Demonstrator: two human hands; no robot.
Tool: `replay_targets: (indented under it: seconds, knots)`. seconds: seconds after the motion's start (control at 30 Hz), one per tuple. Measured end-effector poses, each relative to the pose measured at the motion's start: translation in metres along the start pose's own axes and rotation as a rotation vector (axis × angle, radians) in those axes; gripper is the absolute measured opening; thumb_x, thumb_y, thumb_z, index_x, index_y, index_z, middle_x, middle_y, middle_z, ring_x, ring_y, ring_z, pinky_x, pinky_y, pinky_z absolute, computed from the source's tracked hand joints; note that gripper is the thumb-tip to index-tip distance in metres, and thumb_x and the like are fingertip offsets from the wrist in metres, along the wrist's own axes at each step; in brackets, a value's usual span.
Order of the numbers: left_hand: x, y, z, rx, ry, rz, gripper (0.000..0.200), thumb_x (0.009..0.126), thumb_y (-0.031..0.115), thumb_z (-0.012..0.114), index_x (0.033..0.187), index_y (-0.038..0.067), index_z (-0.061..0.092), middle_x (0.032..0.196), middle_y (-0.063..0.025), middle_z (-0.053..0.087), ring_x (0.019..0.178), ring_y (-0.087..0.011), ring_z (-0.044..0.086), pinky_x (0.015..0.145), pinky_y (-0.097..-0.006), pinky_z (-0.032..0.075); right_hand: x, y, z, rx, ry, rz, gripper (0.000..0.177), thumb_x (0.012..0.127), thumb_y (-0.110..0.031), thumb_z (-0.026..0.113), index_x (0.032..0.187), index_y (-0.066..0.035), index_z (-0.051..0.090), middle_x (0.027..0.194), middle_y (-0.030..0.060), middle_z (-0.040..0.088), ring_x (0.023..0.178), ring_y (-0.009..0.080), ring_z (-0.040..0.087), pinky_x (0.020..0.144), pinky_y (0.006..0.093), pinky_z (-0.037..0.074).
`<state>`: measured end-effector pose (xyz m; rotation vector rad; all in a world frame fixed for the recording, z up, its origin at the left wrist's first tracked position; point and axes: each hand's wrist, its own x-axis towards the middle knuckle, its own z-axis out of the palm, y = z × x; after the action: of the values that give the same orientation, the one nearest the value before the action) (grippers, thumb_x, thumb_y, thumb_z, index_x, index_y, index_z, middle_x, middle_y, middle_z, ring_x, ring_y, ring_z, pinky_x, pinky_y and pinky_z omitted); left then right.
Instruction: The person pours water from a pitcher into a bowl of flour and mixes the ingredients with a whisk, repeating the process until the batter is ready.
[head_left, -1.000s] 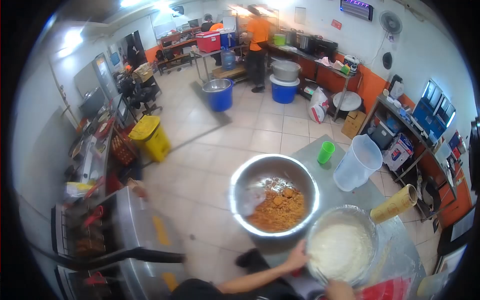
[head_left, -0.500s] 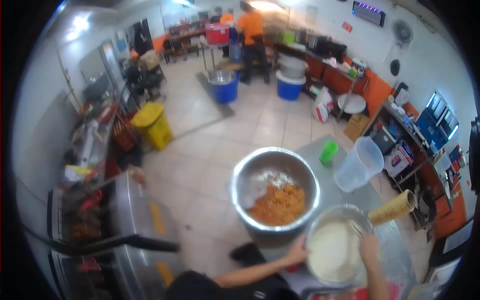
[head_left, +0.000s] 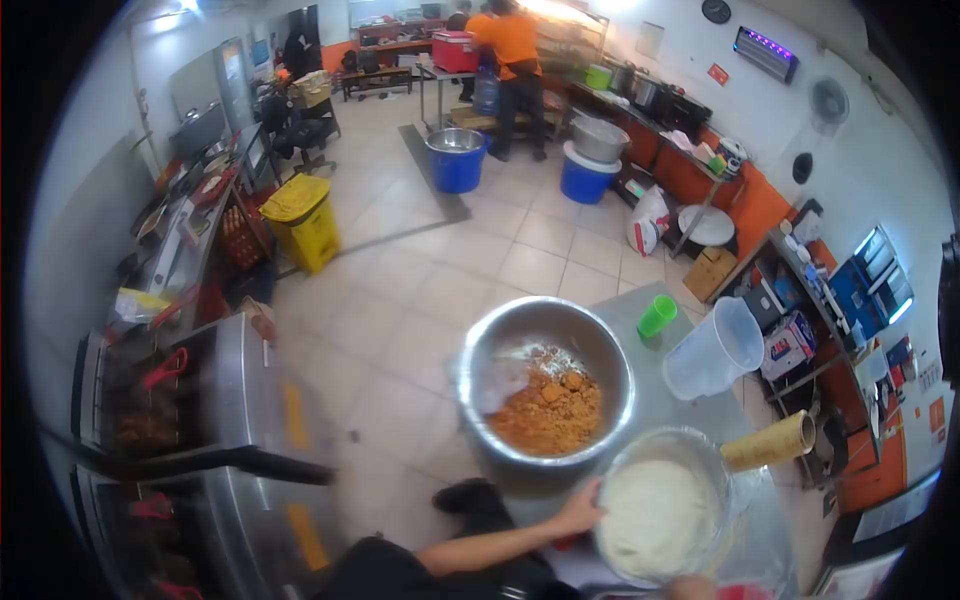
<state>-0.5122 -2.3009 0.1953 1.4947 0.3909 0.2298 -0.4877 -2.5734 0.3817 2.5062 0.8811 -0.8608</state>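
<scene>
A smaller metal bowl [head_left: 715, 462] holds a pale, creamy white mass and stands on the metal table. My left hand [head_left: 581, 507] grips its left rim. Low in the frame, at the bowl's near side, my right hand [head_left: 690, 588] is blurred and mostly cut off, its fingers unreadable. Behind and left of this bowl is a large metal bowl [head_left: 478, 425] with orange-brown crumbly stuff, some white powder and a whitish translucent patch. A yellowish roll [head_left: 768, 443] lies against the small bowl's right side.
On the table [head_left: 640, 385] stand a green cup [head_left: 657, 316] and a translucent tub [head_left: 713, 347]. Steel ovens [head_left: 270, 400] are at left, a yellow bin [head_left: 305, 225] beyond. A person in orange [head_left: 510, 50] stands far back by blue tubs [head_left: 455, 172]. Shelves [head_left: 815, 290] line the right.
My right hand has moved from inside the smaller bowl's right side down to the bottom edge. My left hand stays on the rim. The whole view has shifted slightly.
</scene>
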Motion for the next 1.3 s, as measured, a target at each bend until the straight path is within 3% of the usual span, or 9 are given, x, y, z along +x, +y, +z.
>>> replay_targets:
  seconds: [0.17,0.23,0.3,0.53,0.7,0.77,0.87,1.07,1.3]
  knots:
    - [-0.002,0.024,-0.011,0.015,-0.101,-0.063,0.061,0.070,0.010,0.060,0.126,0.000,0.038,0.117,-0.0181,0.049,0.105,-0.0273,0.050,0.090,-0.0358,0.041,0.069,0.079,-0.007,-0.166,0.345,0.336,0.015,0.075,-0.014,0.052,0.072,-0.004,0.063,0.072,0.0164,0.062,0.071,0.0317,0.062,0.062,0.0429,0.048]
    - [-0.008,0.040,-0.010,-0.009,-0.026,-0.064,0.059,0.072,0.011,0.061,0.126,0.006,0.038,0.084,-0.0135,0.056,0.069,-0.0197,0.057,0.057,-0.0321,0.047,0.105,0.068,-0.038,-0.175,0.590,0.261,0.014,0.075,-0.013,0.052,0.075,-0.004,0.063,0.073,0.0147,0.061,0.070,0.0322,0.061,0.063,0.0427,0.048]
    - [-0.008,0.034,-0.006,-0.002,-0.015,-0.038,0.060,0.072,0.010,0.061,0.127,0.006,0.037,0.085,-0.0136,0.057,0.070,-0.0195,0.057,0.057,-0.0322,0.047,0.140,0.034,-0.061,-0.037,0.721,0.299,0.013,0.074,-0.014,0.054,0.073,-0.003,0.062,0.074,0.0157,0.061,0.070,0.0329,0.061,0.063,0.0422,0.048]
    - [-0.001,0.017,-0.006,-0.098,-0.084,-0.132,0.062,0.072,0.010,0.062,0.127,0.004,0.036,0.083,-0.0119,0.056,0.068,-0.0185,0.055,0.059,-0.0315,0.047,0.111,-0.115,-0.058,0.124,0.418,0.051,0.019,0.076,-0.019,0.052,0.076,-0.003,0.062,0.075,0.0167,0.062,0.074,0.0317,0.062,0.066,0.0426,0.048]
    - [-0.004,0.026,-0.009,-0.029,-0.038,-0.056,0.062,0.070,0.013,0.063,0.126,0.005,0.038,0.077,-0.0096,0.056,0.063,-0.0184,0.054,0.057,-0.0323,0.046,0.014,-0.040,0.061,-0.051,0.326,-0.154,0.030,0.084,-0.026,0.042,0.087,-0.004,0.062,0.089,0.0176,0.062,0.085,0.0342,0.059,0.073,0.0441,0.046]
    - [-0.003,0.016,-0.005,-0.052,-0.070,-0.109,0.061,0.070,0.013,0.063,0.126,0.005,0.038,0.076,-0.0088,0.056,0.064,-0.0183,0.054,0.057,-0.0327,0.046,0.019,-0.018,0.007,0.043,-0.054,0.280,0.025,0.074,-0.019,0.050,0.084,-0.002,0.065,0.089,0.0188,0.063,0.089,0.0329,0.061,0.074,0.0434,0.048]
    - [0.000,0.005,-0.003,-0.015,-0.012,-0.024,0.060,0.070,0.012,0.062,0.125,0.004,0.039,0.077,-0.0090,0.056,0.065,-0.0188,0.054,0.058,-0.0323,0.046,0.036,0.063,-0.006,0.007,-0.039,0.454,0.022,0.072,-0.020,0.055,0.081,-0.003,0.066,0.082,0.0201,0.063,0.077,0.0351,0.062,0.068,0.0441,0.049]
    - [0.000,0.018,-0.002,-0.136,-0.053,-0.020,0.059,0.071,0.012,0.061,0.125,0.003,0.039,0.087,-0.0120,0.057,0.072,-0.0198,0.055,0.065,-0.0328,0.046,0.130,0.040,-0.034,0.119,0.730,0.407,0.014,0.073,-0.014,0.055,0.072,-0.002,0.060,0.076,0.0163,0.061,0.071,0.0334,0.060,0.064,0.0416,0.048]
    - [0.001,0.016,-0.004,0.053,0.015,0.014,0.060,0.070,0.012,0.062,0.125,0.002,0.039,0.101,-0.0148,0.055,0.083,-0.0214,0.055,0.073,-0.0332,0.046,0.082,-0.101,-0.032,0.112,0.342,-0.036,0.017,0.073,-0.014,0.052,0.075,-0.004,0.066,0.080,0.0151,0.060,0.076,0.0318,0.061,0.066,0.0417,0.050]
